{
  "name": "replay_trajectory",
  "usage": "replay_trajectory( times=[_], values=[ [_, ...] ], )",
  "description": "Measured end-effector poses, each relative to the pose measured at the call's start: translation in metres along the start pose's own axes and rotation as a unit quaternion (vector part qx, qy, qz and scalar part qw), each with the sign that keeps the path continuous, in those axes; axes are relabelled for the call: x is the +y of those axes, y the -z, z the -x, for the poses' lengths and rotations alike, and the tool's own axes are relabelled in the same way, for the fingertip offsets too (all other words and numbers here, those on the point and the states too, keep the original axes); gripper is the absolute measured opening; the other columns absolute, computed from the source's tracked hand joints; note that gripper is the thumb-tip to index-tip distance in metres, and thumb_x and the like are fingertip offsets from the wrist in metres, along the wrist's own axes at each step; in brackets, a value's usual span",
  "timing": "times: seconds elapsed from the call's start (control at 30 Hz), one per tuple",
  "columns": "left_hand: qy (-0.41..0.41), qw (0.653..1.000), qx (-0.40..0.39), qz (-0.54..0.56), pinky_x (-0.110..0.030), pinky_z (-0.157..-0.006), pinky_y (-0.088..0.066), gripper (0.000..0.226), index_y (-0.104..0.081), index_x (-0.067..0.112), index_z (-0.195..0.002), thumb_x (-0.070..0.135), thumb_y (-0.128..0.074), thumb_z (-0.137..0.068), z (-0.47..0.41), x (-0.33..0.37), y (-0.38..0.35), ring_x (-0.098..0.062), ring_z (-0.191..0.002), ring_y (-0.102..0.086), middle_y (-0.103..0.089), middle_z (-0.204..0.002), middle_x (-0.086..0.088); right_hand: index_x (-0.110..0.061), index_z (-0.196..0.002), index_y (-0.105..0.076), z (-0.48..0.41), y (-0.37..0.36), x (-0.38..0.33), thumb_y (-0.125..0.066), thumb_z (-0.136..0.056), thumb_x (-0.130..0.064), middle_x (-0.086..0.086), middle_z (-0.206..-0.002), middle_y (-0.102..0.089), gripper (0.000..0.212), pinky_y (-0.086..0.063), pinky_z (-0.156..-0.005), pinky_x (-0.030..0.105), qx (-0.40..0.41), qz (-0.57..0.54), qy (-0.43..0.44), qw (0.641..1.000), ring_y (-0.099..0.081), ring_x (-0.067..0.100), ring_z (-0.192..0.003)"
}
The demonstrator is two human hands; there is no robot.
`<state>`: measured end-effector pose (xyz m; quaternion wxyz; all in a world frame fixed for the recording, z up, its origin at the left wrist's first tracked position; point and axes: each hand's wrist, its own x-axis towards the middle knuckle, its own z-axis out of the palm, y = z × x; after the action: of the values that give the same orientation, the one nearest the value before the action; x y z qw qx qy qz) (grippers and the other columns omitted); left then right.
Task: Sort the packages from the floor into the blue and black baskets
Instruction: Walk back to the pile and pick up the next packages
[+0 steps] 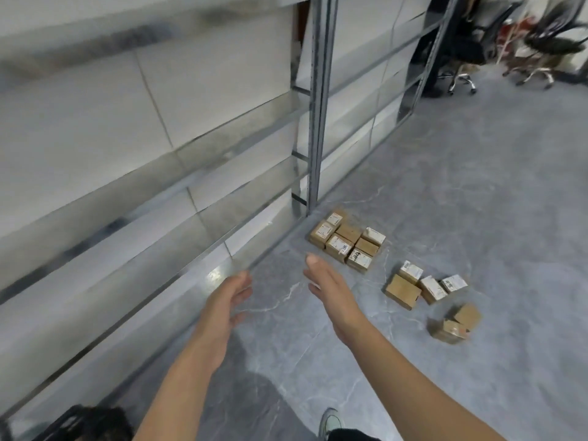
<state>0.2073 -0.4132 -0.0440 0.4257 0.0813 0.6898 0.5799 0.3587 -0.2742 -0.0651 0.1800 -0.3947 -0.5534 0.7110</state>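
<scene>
Grey marbled floor. Bare metal shelving rack along white tiled wall at left. Two black office chairs in far right corner.

The black basket is cut off by the bottom edge and blurred, so its contents cannot be told. The shelf rack is smeared by motion blur. Print on the box labels is too small to read. The shoe is half hidden. 2 office chairs blur at top right.
</scene>
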Motion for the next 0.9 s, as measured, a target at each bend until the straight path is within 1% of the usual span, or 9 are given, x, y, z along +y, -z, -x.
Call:
replay_trajectory(
  times=[0.1, 0.2, 0.3, 0.47, 0.53, 0.63, 0.67, 0.73, 0.9],
  values=[
    [0.014, 0.998, -0.047, -0.032, -0.038, -0.096, -0.048, 0.034, -0.068, 0.028, -0.128, 0.045, -0.056, -0.102, -0.025, -0.001, -0.058, -0.007, -0.121, -0.065, -0.071, -0.129, 0.012, -0.055, -0.133, -0.052, -0.007, 0.049, 0.003, -0.053, -0.075, -0.093, -0.015, -0.158, -0.046, 0.069, -0.030, -0.126, 0.047, 0.043, -0.012, -0.007, 0.999, -0.042, 0.010, -0.147],
    [0.031, 0.994, -0.082, -0.058, -0.037, -0.093, -0.049, 0.039, -0.069, 0.029, -0.127, 0.052, -0.063, -0.096, -0.045, -0.005, -0.106, -0.007, -0.120, -0.065, -0.072, -0.127, 0.013, -0.052, -0.139, -0.051, -0.011, 0.090, 0.009, -0.055, -0.076, -0.091, -0.015, -0.159, -0.044, 0.074, -0.030, -0.126, 0.047, 0.079, -0.037, -0.024, 0.996, -0.043, 0.010, -0.146],
    [0.038, 0.987, -0.130, -0.090, -0.037, -0.095, -0.049, 0.038, -0.066, 0.031, -0.131, 0.051, -0.058, -0.100, -0.058, -0.010, -0.142, -0.005, -0.122, -0.063, -0.069, -0.130, 0.014, -0.047, -0.145, -0.050, -0.012, 0.120, 0.014, -0.055, -0.079, -0.086, -0.016, -0.157, -0.047, 0.077, -0.032, -0.125, 0.047, 0.119, -0.052, -0.038, 0.991, -0.047, 0.011, -0.143],
    [0.058, 0.968, -0.195, -0.145, -0.035, -0.096, -0.047, 0.036, -0.062, 0.034, -0.132, 0.051, -0.052, -0.102, -0.089, -0.013, -0.185, -0.001, -0.123, -0.060, -0.065, -0.134, 0.016, -0.051, -0.135, -0.051, -0.019, 0.153, 0.021, -0.055, -0.075, -0.087, -0.016, -0.155, -0.049, 0.069, -0.032, -0.125, 0.047, 0.179, -0.078, -0.055, 0.979, -0.046, 0.010, -0.144],
    [0.069, 0.963, -0.211, -0.155, -0.038, -0.100, -0.047, 0.033, -0.063, 0.035, -0.130, 0.050, -0.053, -0.102, -0.104, -0.013, -0.200, -0.001, -0.123, -0.060, -0.065, -0.133, 0.016, -0.051, -0.137, -0.051, -0.026, 0.163, 0.025, -0.056, -0.077, -0.086, -0.015, -0.156, -0.048, 0.069, -0.032, -0.125, 0.047, 0.202, -0.087, -0.065, 0.973, -0.045, 0.011, -0.145],
    [0.087, 0.955, -0.230, -0.168, -0.043, -0.109, -0.046, 0.033, -0.064, 0.033, -0.129, 0.048, -0.055, -0.102, -0.133, -0.011, -0.217, -0.002, -0.123, -0.060, -0.065, -0.133, 0.014, -0.052, -0.130, -0.053, -0.045, 0.175, 0.028, -0.057, -0.087, -0.080, -0.014, -0.154, -0.049, 0.052, -0.033, -0.125, 0.048, 0.228, -0.091, -0.083, 0.966, -0.047, 0.013, -0.143],
    [0.092, 0.952, -0.236, -0.172, -0.044, -0.111, -0.045, 0.033, -0.064, 0.033, -0.129, 0.048, -0.055, -0.102, -0.145, -0.010, -0.221, -0.002, -0.123, -0.060, -0.065, -0.134, 0.014, -0.053, -0.130, -0.053, -0.054, 0.179, 0.028, -0.057, -0.086, -0.079, -0.014, -0.154, -0.049, 0.051, -0.033, -0.125, 0.048, 0.234, -0.092, -0.086, 0.964, -0.048, 0.014, -0.143],
    [0.101, 0.947, -0.247, -0.180, -0.044, -0.110, -0.044, 0.032, -0.063, 0.034, -0.129, 0.048, -0.054, -0.102, -0.171, -0.006, -0.228, -0.002, -0.123, -0.059, -0.064, -0.134, 0.014, -0.051, -0.136, -0.050, -0.075, 0.183, 0.026, -0.056, -0.085, -0.080, -0.012, -0.155, -0.049, 0.058, -0.033, -0.125, 0.047, 0.248, -0.088, -0.096, 0.960, -0.048, 0.016, -0.143],
    [0.125, 0.939, -0.262, -0.184, -0.046, -0.114, -0.043, 0.040, -0.057, 0.029, -0.139, 0.048, -0.052, -0.103, -0.239, 0.014, -0.237, -0.006, -0.126, -0.056, -0.060, -0.137, 0.011, -0.040, -0.144, -0.047, -0.140, 0.186, 0.015, -0.050, -0.098, -0.065, -0.008, -0.153, -0.050, 0.053, -0.033, -0.122, 0.039, 0.267, -0.082, -0.119, 0.953, -0.048, 0.016, -0.142]
  ],
)
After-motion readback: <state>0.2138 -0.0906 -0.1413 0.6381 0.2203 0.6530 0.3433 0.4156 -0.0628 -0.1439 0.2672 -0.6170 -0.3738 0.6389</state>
